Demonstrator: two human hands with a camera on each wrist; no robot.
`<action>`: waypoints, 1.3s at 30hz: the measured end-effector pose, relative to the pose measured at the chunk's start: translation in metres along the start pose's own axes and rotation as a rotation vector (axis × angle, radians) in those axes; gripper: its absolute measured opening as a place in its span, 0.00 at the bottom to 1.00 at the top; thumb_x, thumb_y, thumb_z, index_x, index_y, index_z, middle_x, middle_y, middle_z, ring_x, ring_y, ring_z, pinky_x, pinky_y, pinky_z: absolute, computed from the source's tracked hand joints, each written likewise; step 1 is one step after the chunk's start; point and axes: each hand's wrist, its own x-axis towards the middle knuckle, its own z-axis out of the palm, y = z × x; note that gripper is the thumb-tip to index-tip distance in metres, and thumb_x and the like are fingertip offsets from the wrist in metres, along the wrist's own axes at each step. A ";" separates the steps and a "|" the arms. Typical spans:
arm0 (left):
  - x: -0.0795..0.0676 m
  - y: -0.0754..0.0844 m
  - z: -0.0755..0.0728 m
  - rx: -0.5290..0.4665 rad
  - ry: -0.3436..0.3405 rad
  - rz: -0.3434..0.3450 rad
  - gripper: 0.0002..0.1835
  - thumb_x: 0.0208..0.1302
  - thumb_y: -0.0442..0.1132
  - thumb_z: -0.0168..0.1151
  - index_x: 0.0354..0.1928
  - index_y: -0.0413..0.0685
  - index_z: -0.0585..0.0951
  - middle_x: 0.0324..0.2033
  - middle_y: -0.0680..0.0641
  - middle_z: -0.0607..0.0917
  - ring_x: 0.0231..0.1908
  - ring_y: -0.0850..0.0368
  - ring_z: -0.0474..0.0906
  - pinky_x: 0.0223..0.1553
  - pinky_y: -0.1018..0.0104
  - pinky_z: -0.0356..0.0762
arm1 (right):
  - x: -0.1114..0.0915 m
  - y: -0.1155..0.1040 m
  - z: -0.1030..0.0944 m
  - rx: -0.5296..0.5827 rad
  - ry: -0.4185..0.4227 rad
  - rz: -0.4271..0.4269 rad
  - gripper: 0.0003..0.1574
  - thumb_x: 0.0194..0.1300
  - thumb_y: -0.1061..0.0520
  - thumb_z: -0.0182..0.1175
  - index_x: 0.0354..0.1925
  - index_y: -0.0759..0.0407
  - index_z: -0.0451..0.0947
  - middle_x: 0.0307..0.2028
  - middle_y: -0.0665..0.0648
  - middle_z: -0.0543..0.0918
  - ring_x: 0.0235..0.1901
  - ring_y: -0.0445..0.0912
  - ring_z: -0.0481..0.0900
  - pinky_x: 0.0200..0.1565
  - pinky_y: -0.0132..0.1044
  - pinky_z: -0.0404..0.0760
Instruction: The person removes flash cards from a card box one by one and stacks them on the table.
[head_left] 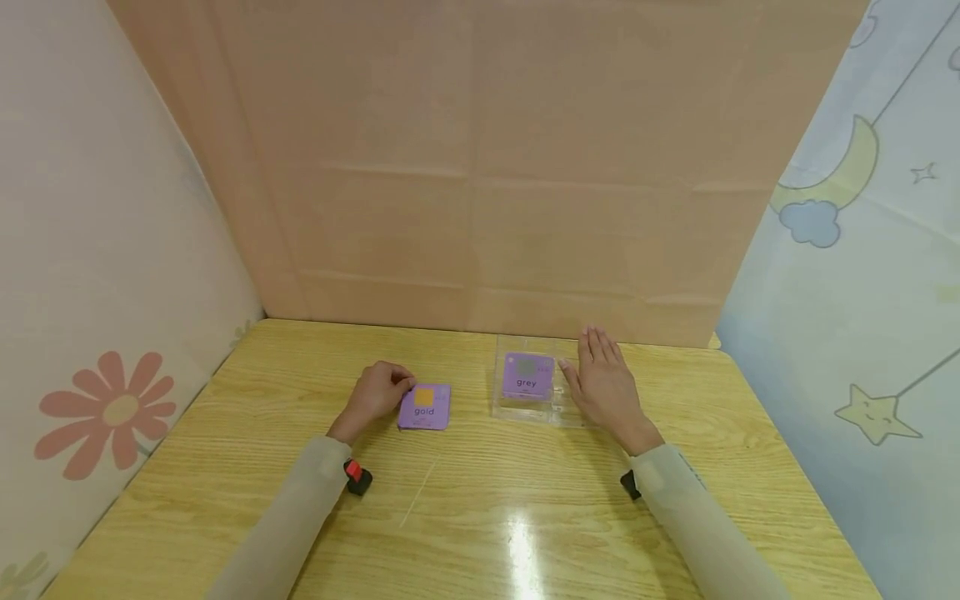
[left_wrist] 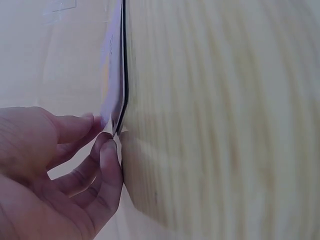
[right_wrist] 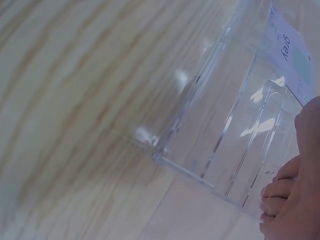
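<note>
A: quick rundown pls, near to far?

B: Closest = two pale sleeves (head_left: 281,517) over the counter (head_left: 465,508). Next the gold card (head_left: 424,417), lying on the wood, w/ the L hand (head_left: 380,390) pinching its left edge, thumb vs fingertips. Might be >1 card there, but L wrist view is edge-on n hazy, so idk.

A: k, and the other side?

B: Clear box (head_left: 522,414), apart from the gold card, grey card (head_left: 528,379) over its left half. R hand (head_left: 606,383) is at the box's right end, fingers straight, grasping nothing. Brown backdrop (head_left: 465,167) behind it all.

A: what could go wrong tho?

B: IMO the gold card slips, bc that pinch only has the edge. If it's stacked, extras could come up too. And a sideways nudge from the R hand could skid the box n shift the grey card.
</note>
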 end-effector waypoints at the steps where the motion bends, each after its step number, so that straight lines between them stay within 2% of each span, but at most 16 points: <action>1: 0.000 0.000 0.000 0.007 0.002 0.009 0.11 0.75 0.39 0.64 0.46 0.41 0.91 0.42 0.42 0.92 0.35 0.56 0.80 0.33 0.69 0.74 | 0.000 0.000 0.000 0.000 -0.002 0.000 0.47 0.85 0.41 0.44 0.78 0.78 0.52 0.78 0.77 0.58 0.80 0.69 0.55 0.81 0.63 0.56; 6: -0.002 0.000 -0.001 0.030 0.007 0.031 0.11 0.76 0.39 0.63 0.46 0.40 0.91 0.40 0.42 0.92 0.33 0.56 0.80 0.31 0.69 0.73 | 0.000 0.000 0.001 0.002 -0.003 0.004 0.46 0.85 0.41 0.44 0.78 0.78 0.52 0.78 0.77 0.58 0.80 0.69 0.55 0.81 0.63 0.56; 12: -0.003 0.003 0.001 0.052 0.006 0.012 0.14 0.77 0.42 0.61 0.49 0.39 0.90 0.40 0.43 0.92 0.33 0.56 0.79 0.30 0.69 0.71 | -0.001 0.000 0.001 0.006 -0.005 0.001 0.47 0.85 0.41 0.44 0.78 0.78 0.52 0.78 0.78 0.57 0.80 0.69 0.55 0.81 0.63 0.56; 21: -0.005 0.015 -0.002 0.029 -0.013 0.044 0.14 0.78 0.42 0.61 0.51 0.40 0.89 0.44 0.43 0.92 0.41 0.53 0.85 0.37 0.64 0.82 | 0.000 -0.001 0.001 0.003 0.000 -0.005 0.46 0.85 0.42 0.44 0.77 0.79 0.54 0.78 0.78 0.57 0.80 0.69 0.55 0.81 0.63 0.56; 32: -0.004 0.022 -0.002 -0.003 -0.008 0.088 0.15 0.78 0.44 0.61 0.52 0.42 0.89 0.46 0.44 0.92 0.43 0.51 0.86 0.42 0.58 0.84 | 0.000 -0.001 0.000 -0.006 0.020 -0.010 0.46 0.84 0.41 0.45 0.78 0.79 0.54 0.78 0.78 0.59 0.80 0.70 0.57 0.81 0.63 0.58; 39: -0.003 0.028 -0.001 -0.030 -0.038 0.102 0.16 0.79 0.45 0.60 0.54 0.43 0.89 0.48 0.45 0.92 0.45 0.51 0.86 0.47 0.55 0.86 | 0.001 0.000 0.000 -0.008 0.029 -0.014 0.46 0.84 0.42 0.45 0.77 0.79 0.54 0.78 0.78 0.59 0.79 0.70 0.58 0.80 0.63 0.58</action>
